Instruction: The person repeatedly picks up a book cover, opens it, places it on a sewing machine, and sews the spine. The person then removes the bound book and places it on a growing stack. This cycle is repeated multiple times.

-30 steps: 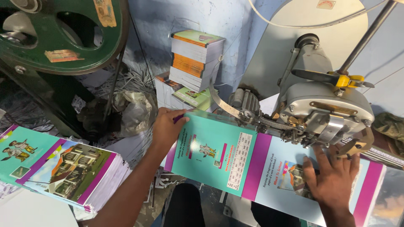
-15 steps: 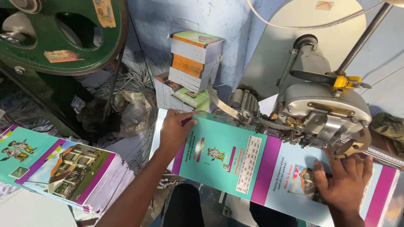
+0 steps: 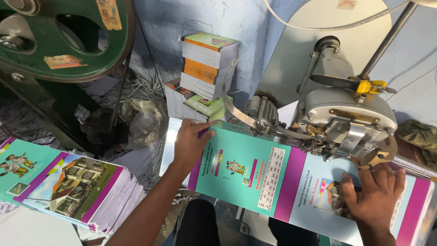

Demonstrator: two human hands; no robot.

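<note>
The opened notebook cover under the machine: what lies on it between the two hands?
In the head view, between the left hand and right hand lies only the cover itself, teal panel and magenta spine strip; the stitching machine's head overhangs it.
</note>
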